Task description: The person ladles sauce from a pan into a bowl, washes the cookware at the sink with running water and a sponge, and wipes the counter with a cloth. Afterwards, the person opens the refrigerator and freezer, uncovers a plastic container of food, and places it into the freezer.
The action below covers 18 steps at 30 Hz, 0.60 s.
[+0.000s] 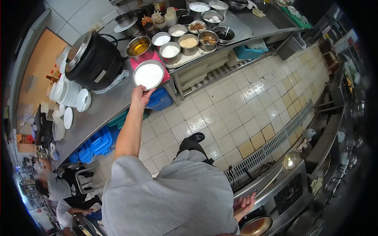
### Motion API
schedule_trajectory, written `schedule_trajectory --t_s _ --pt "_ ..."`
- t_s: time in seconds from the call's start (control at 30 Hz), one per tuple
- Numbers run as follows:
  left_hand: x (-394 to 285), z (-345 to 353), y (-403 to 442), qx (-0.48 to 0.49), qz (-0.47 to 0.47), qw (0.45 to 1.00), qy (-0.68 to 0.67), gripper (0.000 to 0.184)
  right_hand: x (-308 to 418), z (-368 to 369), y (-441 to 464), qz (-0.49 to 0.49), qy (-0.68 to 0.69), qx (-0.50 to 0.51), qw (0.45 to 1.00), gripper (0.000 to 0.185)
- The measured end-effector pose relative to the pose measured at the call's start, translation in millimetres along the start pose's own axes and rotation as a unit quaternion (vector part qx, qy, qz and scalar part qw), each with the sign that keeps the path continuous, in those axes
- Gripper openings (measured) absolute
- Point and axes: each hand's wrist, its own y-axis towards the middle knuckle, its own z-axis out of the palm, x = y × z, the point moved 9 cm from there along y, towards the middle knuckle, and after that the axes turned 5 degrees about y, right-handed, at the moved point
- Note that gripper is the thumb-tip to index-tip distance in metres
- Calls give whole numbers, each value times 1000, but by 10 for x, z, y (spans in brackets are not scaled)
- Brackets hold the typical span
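My left hand (142, 95) grips the near rim of a round metal bowl (148, 75) filled with white powder, at the corner of the counter over a pink cloth (166, 74). Just behind the bowl is a metal pot of yellow liquid (139, 47). At the lower right, my right hand (245, 202) is closed around the handle of a ladle (291, 161), whose round bowl is above the stove edge. Below that hand sits a pan (256, 226) with brownish contents.
Metal containers of ingredients (189, 42) line the counter (100, 107). A black cooker (94, 59) and stacked white plates (65, 92) stand left. Blue bins (96, 143) are below. A floor grate (271, 137) runs beside the stove. Other people (59, 187) are at lower left.
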Motion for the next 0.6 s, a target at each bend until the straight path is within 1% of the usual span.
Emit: schedule_trajectory --t_s 0.03,0.07,0.1,0.13,0.17,0.2,0.23,0.27,0.3,0.33,0.37,0.4,0.43,0.47,0.5,0.53,0.57,0.6 --pt "-45 -13 97 -18 16 1000 4 50 -4 77 0 -13 32 -20 999 18" --pt "-86 -3 188 -33 31 999 8 49 -6 57 57 -16 34 -25 999 18" --pt "-108 27 235 -47 29 998 10 50 4 45 137 -12 14 10 1000 19" --pt "-129 53 308 -6 49 999 -3 50 14 44 153 -14 -1 39 999 19" --pt "-395 185 211 88 220 926 293 43 -3 109 120 -19 28 12 999 21" --pt "-372 428 -32 193 375 730 537 37 -46 18 185 -20 79 35 996 24" --pt "-362 586 -113 206 310 771 517 29 -85 140 93 -28 91 -12 995 23" --pt "-437 841 -503 171 387 682 597 23 -100 78 81 -30 42 -77 996 21" --pt "-309 344 326 247 254 805 476 31 -119 203 -2 -34 37 -112 992 20" --pt "-195 222 647 245 142 908 309 36 -107 296 -37 -35 33 -148 988 19" --pt "-103 -174 910 122 45 988 80 41 -168 297 44 -35 53 -86 994 18" --pt "-49 -295 844 -1 26 999 27 47 -233 267 112 -40 75 -55 995 19" --pt "-86 -214 440 -138 105 977 122 52 -231 275 144 -74 65 -31 995 24" --pt "-222 8 187 -109 210 929 283 57 -233 360 93 -68 44 -62 995 21" --pt "-206 232 -21 -70 292 892 338 60 -272 367 93 -83 78 -42 993 18" --pt "-75 572 -577 -77 332 875 345 63 111 231 19 -84 99 -18 991 16" --pt "214 1016 -1089 -14 275 890 364 64 172 110 -96 -76 119 -48 989 16" --pt "453 1308 -1151 58 262 888 374 60 287 147 -216 -82 112 -30 990 15"
